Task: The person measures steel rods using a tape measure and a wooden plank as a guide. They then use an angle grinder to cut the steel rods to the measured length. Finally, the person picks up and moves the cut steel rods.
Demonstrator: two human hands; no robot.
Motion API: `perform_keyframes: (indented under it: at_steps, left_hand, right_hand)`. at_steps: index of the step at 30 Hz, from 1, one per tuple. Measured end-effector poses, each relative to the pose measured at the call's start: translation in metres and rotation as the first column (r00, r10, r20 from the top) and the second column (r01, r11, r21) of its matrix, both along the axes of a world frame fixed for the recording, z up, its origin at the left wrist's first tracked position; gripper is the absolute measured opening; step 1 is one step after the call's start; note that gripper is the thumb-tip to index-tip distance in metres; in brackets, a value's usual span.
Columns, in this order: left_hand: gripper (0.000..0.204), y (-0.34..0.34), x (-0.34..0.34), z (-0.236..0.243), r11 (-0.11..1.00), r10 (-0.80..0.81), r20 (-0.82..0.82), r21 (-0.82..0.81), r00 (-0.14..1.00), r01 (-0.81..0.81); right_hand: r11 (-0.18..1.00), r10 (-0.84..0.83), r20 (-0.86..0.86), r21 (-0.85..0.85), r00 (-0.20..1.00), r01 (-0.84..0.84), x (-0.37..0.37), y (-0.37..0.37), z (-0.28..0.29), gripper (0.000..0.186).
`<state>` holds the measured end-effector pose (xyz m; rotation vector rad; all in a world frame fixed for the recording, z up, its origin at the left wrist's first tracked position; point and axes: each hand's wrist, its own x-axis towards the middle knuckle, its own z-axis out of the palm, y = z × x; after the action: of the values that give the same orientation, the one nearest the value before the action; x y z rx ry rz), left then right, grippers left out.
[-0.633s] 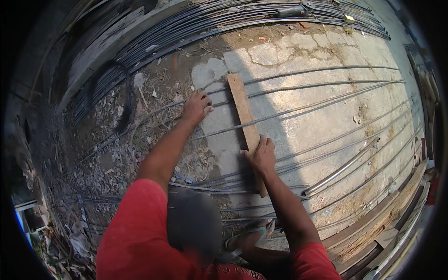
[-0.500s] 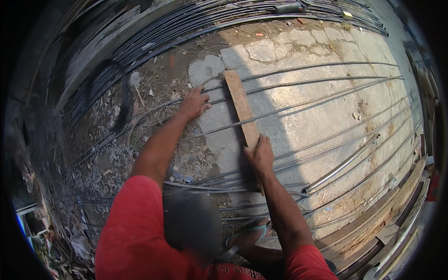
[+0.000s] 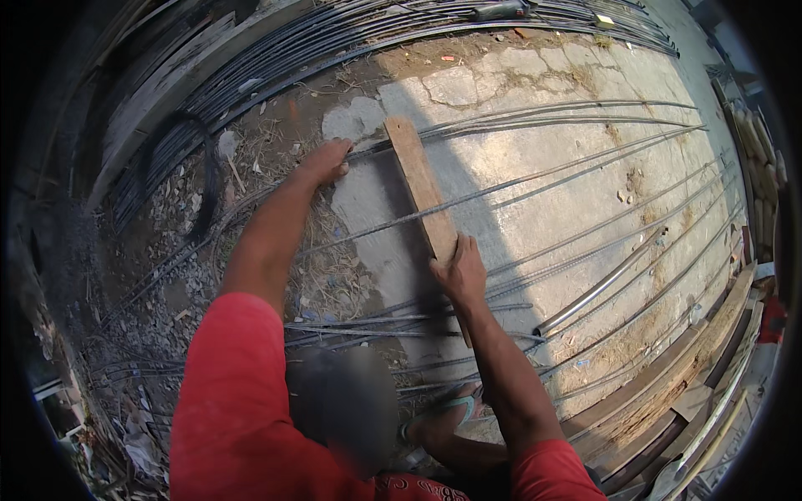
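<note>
My left hand (image 3: 327, 160) is closed around steel reinforcing bars (image 3: 568, 114) at the far left of the concrete. Those bars run to the right, close together, past the far end of a flat wooden board (image 3: 415, 171). My right hand (image 3: 461, 271) grips the near part of the board, with fingers on its right edge and thumb on the left. The board slants away from me, its far end raised and casting a shadow. Another ribbed bar (image 3: 522, 177) crosses over the board's middle. Several more bars (image 3: 585, 263) lie nearer, on the right.
A shiny metal pipe (image 3: 600, 284) lies to the right among bars. Bundled rods (image 3: 334, 50) line the far side, with a dark tool (image 3: 501, 10) on them. A black wire coil (image 3: 209, 175) rests on rubble at left. Timber planks (image 3: 668, 392) are stacked near right.
My left hand has moved slightly away and left, its fingers closing round the far bars. Those bars now lie closer together. My right hand stays on the board.
</note>
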<state>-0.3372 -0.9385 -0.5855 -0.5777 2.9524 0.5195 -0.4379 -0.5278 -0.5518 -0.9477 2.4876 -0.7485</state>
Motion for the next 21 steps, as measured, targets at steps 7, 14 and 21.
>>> perform_keyframes:
  at_steps: [7,14,21]
  left_hand:
    - [0.038,0.019,-0.024,0.014,0.99,0.141,0.125,-0.045,0.982,-0.136]
    - [0.038,0.008,-0.022,0.029,0.954,0.284,-0.058,-0.08,0.957,-0.288]
    - [0.031,-0.027,-0.036,0.08,0.973,0.179,-0.152,-0.123,0.972,-0.198]
  right_hand:
    - [1.0,-0.018,-0.025,-0.001,1.0,0.018,-0.004,0.011,0.001,0.073]
    - [0.999,0.027,-0.004,0.032,1.0,-0.027,-0.005,0.014,0.014,0.073]
    - [1.0,0.013,-0.006,-0.018,1.0,-0.013,-0.005,0.012,0.016,0.073]
